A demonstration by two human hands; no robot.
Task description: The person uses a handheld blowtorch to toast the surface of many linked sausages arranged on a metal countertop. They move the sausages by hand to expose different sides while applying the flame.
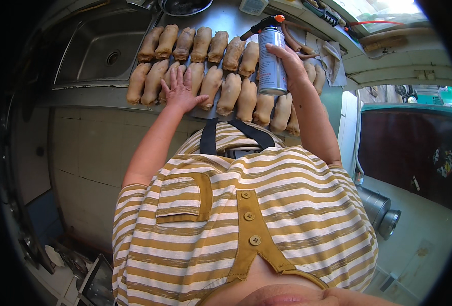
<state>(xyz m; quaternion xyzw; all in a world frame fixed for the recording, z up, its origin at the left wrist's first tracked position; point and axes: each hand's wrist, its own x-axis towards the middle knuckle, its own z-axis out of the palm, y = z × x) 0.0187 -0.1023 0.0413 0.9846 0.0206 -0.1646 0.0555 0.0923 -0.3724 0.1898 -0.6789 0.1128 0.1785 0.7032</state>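
Two rows of pig's trotters [230,91] lie side by side on the metal counter [226,23]. Some in the back row, such as one scorched trotter [184,44], look browner than the front ones. My left hand [182,90] is spread palm down over front-row trotters at the left, fingers apart and holding nothing; whether it presses on them I cannot tell. My right hand [293,65] grips the can of a butane torch [272,61], held upright above the right part of the rows. Its nozzle [251,33] points left and down towards the back row; no flame is visible. The torch hides some trotters behind it.
A stainless steel sink [96,49] is set in at the left. Along the back stand a metal bowl [186,5] and a plastic bottle [253,5]. Brown hoses [293,38] and a crumpled cloth [331,57] lie at the right. The counter's front edge is close to my body.
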